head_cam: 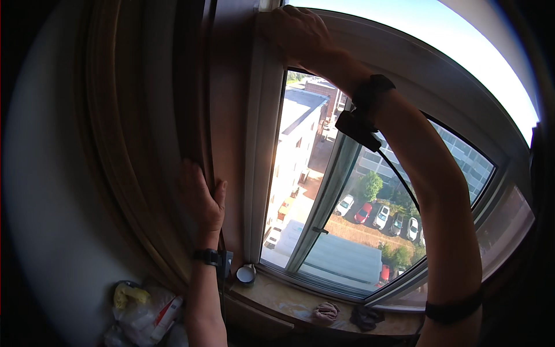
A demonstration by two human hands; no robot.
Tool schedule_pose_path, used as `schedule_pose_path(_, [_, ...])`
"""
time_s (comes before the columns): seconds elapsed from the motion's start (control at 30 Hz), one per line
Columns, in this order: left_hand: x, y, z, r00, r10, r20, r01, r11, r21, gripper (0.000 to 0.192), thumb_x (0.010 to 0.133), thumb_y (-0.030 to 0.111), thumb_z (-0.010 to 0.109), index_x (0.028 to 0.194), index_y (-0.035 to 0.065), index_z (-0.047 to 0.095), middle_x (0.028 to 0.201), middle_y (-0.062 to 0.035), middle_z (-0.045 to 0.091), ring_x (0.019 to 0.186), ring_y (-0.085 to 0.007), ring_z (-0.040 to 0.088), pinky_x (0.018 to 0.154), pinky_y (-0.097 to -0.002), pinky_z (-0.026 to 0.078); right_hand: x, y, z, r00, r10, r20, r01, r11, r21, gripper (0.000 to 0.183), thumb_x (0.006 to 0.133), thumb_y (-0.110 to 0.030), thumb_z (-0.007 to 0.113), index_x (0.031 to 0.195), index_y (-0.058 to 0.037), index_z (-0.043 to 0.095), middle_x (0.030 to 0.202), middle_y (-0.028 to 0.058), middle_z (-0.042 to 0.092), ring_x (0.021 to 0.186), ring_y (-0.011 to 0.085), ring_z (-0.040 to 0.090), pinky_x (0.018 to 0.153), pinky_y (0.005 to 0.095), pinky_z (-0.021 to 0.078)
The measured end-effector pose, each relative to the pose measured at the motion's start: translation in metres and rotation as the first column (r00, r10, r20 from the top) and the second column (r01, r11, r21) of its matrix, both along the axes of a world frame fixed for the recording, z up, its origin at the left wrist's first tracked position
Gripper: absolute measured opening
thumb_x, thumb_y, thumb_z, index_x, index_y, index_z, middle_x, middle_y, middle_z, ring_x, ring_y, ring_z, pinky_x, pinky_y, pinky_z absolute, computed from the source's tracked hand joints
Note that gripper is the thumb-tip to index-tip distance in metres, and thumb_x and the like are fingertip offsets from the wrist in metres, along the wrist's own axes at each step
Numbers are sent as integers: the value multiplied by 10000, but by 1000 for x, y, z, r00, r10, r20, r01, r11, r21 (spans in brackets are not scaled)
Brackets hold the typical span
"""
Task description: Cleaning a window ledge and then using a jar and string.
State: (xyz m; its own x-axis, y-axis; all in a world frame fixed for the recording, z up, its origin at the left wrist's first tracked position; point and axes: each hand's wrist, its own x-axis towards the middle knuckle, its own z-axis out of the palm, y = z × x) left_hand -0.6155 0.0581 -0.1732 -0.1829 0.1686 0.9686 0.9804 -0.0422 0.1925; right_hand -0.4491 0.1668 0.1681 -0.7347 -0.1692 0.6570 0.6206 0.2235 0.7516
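Before me is a sliding window with a pale frame (259,165), set in dark brown wooden trim (228,130). My left hand (204,197) rests against the trim at the left of the window, palm side down, thumb apart from the fingers, holding nothing. High up, my right hand (299,32) reaches to the upper left corner of the window frame. Its fingers are in shadow, and whether they hold something cannot be made out. A black strap with a small device (357,130) and a cable is on my right wrist. Another device (224,263) is strapped at my left wrist.
On the marbled windowsill (286,299) are a small round container (246,274), a crumpled pinkish cloth (325,313) and a dark cloth (366,317). Plastic bags (145,310) lie at lower left. Beyond the glass, far below, are buildings and parked cars.
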Motion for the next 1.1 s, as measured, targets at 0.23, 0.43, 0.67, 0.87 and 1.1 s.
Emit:
schedule_pose_path(0.23, [-6,-4,6,999,31,-15,-31,999,13,731,957,387,566,1499,20,238,1538,-223,273,1400,-401,300,1136,-517,273,83,-14,7,970,161,184,-180,979,92,197,797,-182,716,986,-140,678,959,46,621,946,193,601,765,325,527])
schedule_pose_path(0.43, [5,1,8,998,-58,17,57,997,45,727,962,386,560,1497,14,239,1541,-227,262,1406,-409,285,1139,-521,265,54,-32,23,997,15,71,-24,992,127,166,794,-129,701,959,-122,682,933,72,590,873,203,604,733,347,538])
schedule_pose_path(0.67, [0,-4,7,986,-143,89,143,990,11,700,973,368,556,1502,36,240,1544,-224,259,1418,-409,255,1145,-545,228,-33,-15,41,953,256,-164,-246,966,83,122,824,-158,655,926,-104,693,972,106,597,961,264,615,791,385,522])
schedule_pose_path(0.87, [13,-17,9,986,-17,168,46,985,-168,692,954,404,575,1461,9,321,1470,-225,385,1329,-390,411,1092,-490,355,-28,5,18,994,46,-101,-56,993,-101,157,815,-179,644,914,-82,719,1024,138,621,1012,285,589,868,395,482])
schedule_pose_path(1.1, [6,-10,6,994,85,68,-79,994,-81,707,951,401,578,1475,20,294,1468,-228,385,1305,-387,438,1069,-480,390,62,-43,49,962,-242,-130,207,951,-231,244,697,-342,769,859,-161,746,961,100,628,1022,276,573,868,369,469])
